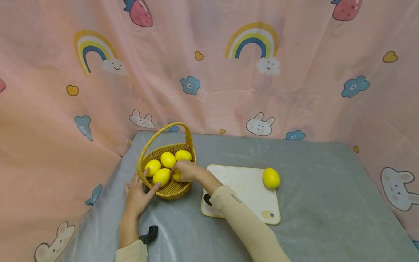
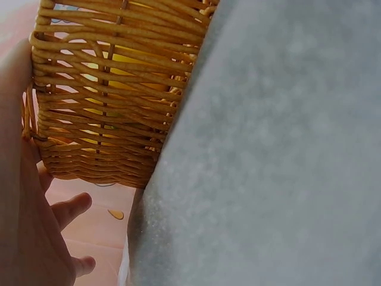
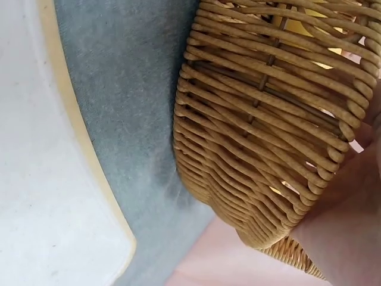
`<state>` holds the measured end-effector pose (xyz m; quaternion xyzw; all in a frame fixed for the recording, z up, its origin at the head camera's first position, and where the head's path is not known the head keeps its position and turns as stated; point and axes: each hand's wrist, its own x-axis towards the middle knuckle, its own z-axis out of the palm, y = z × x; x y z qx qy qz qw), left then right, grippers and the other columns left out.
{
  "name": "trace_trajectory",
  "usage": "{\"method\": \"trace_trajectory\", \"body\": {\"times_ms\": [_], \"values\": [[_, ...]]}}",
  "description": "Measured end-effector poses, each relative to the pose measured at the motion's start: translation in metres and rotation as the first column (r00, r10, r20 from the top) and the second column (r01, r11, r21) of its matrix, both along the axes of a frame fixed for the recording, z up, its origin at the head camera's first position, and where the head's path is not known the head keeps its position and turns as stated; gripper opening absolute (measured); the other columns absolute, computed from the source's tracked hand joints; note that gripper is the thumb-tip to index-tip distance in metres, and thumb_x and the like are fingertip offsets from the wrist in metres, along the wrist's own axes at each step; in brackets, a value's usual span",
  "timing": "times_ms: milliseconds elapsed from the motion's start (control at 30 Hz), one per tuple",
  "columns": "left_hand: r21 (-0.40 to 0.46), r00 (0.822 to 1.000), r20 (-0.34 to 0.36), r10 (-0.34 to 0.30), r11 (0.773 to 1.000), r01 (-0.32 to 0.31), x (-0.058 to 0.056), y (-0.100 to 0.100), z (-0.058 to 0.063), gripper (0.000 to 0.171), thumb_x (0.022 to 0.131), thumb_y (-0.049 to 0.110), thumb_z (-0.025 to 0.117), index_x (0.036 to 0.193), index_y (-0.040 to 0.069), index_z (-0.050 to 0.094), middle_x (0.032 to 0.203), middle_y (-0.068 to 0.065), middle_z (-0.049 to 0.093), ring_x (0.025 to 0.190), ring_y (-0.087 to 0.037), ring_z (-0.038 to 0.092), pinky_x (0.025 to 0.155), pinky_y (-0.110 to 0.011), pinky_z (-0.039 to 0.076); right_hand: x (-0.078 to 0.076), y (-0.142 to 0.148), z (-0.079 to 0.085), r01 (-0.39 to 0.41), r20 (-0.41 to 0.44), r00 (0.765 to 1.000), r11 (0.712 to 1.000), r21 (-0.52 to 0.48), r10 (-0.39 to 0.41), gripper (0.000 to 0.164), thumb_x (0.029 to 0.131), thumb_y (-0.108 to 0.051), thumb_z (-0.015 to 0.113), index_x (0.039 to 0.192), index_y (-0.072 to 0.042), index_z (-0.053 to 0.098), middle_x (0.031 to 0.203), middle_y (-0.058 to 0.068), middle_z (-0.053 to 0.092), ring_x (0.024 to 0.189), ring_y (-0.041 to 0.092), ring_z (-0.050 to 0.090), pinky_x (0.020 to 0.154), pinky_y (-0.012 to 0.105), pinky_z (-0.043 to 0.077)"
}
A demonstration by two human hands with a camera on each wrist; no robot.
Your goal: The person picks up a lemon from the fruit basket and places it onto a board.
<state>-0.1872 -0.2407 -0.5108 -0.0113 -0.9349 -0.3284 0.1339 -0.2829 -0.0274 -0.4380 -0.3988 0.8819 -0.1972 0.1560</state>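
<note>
A yellow wicker basket (image 1: 173, 191) with a tall arched handle stands at the left of the table, with several lemons (image 1: 168, 160) in it. My left hand (image 1: 137, 196) holds the basket's near left side, thumb and index finger over the rim. In the left wrist view, other fingers (image 2: 72, 208) of it spread past the woven wall. My right hand (image 1: 186, 170) reaches over the right rim into the basket, its fingers bent down around a lemon (image 1: 176, 176) that it partly covers. The right wrist view shows the basket's outside wall, with the fingertips hidden.
A white cutting board (image 1: 248, 189) with a tan edge lies right of the basket, under my right forearm. Another lemon (image 1: 271, 178) rests at its upper right corner. The grey table covering (image 1: 327, 203) extends to the right. A pink patterned curtain (image 1: 216, 109) hangs behind and at both sides.
</note>
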Motion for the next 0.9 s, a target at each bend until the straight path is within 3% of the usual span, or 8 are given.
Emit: {"method": "trace_trajectory", "body": {"times_ms": [167,267,400,533,633,733,800,900], "values": [[0.004,1.0,-0.004,0.001,1.0,-0.001,-0.001,0.0,0.001,0.078,0.092,0.05,0.066,0.151,0.005,0.041,0.159,-0.025,0.026,0.145,-0.044,0.022,0.106,-0.076,0.002,0.002,0.0,-0.001,0.008,0.0,1.0,0.999,0.052,-0.008,0.03,0.094,-0.004,0.065,0.122,-0.01,0.072,0.122,0.001,0.069,0.094,0.011,0.055,0.085,0.023,0.046],[0.004,1.0,-0.02,-0.003,1.0,0.003,0.0,0.001,0.001,0.077,0.092,0.048,0.067,0.151,0.005,0.042,0.158,-0.025,0.026,0.145,-0.044,0.023,0.105,-0.077,0.003,0.002,0.001,-0.001,0.007,-0.021,1.0,0.999,0.036,-0.006,0.032,0.093,-0.004,0.066,0.124,-0.011,0.071,0.125,0.001,0.067,0.105,0.01,0.058,0.094,0.024,0.046],[0.003,0.999,-0.045,-0.011,1.0,0.011,0.0,0.001,0.001,0.075,0.091,0.046,0.068,0.15,0.005,0.043,0.158,-0.024,0.028,0.145,-0.045,0.023,0.104,-0.078,0.004,0.002,0.005,-0.002,0.023,-0.038,0.999,0.999,-0.035,-0.024,0.037,0.091,-0.007,0.071,0.128,-0.009,0.068,0.131,0.003,0.064,0.122,0.017,0.057,0.104,0.029,0.043],[-0.002,0.999,-0.039,-0.011,1.0,0.011,0.0,0.001,0.001,0.076,0.092,0.046,0.068,0.15,0.005,0.042,0.158,-0.025,0.028,0.145,-0.045,0.022,0.104,-0.078,0.004,0.0,0.01,-0.001,0.05,-0.02,0.998,0.98,-0.19,-0.055,0.041,0.09,-0.011,0.074,0.129,-0.006,0.066,0.13,0.007,0.064,0.123,0.022,0.056,0.103,0.031,0.043],[-0.005,1.0,-0.02,-0.004,1.0,0.004,0.001,0.001,0.001,0.077,0.092,0.047,0.067,0.15,0.004,0.042,0.158,-0.026,0.026,0.145,-0.045,0.021,0.105,-0.077,0.003,-0.002,0.015,-0.001,0.086,0.052,0.996,0.919,-0.384,-0.072,0.042,0.09,-0.013,0.075,0.13,-0.003,0.065,0.129,0.01,0.064,0.121,0.024,0.056,0.101,0.032,0.045],[-0.003,1.0,-0.007,-0.001,1.0,0.001,0.001,0.001,0.001,0.078,0.092,0.048,0.067,0.151,0.004,0.041,0.159,-0.027,0.026,0.145,-0.046,0.02,0.105,-0.077,0.002,-0.005,0.021,0.001,0.138,0.137,0.988,0.82,-0.555,-0.073,0.045,0.089,-0.011,0.076,0.13,0.001,0.063,0.13,0.013,0.064,0.12,0.026,0.056,0.098,0.033,0.047],[0.002,1.0,-0.003,-0.002,1.0,0.002,0.002,0.001,0.001,0.078,0.092,0.048,0.067,0.151,0.003,0.041,0.159,-0.026,0.025,0.146,-0.045,0.02,0.105,-0.077,0.002,-0.006,0.027,0.003,0.175,0.173,0.981,0.762,-0.623,-0.084,0.046,0.088,-0.01,0.076,0.13,0.003,0.063,0.131,0.015,0.063,0.117,0.027,0.058,0.095,0.033,0.05],[0.011,1.0,-0.002,-0.004,1.0,0.004,0.002,0.0,0.002,0.078,0.092,0.047,0.067,0.151,0.003,0.04,0.158,-0.027,0.026,0.146,-0.046,0.02,0.105,-0.077,0.002,-0.006,0.038,0.008,0.223,0.187,0.974,0.718,-0.659,-0.131,0.046,0.088,-0.01,0.077,0.13,0.002,0.063,0.13,0.015,0.063,0.11,0.027,0.06,0.089,0.034,0.052]]}}
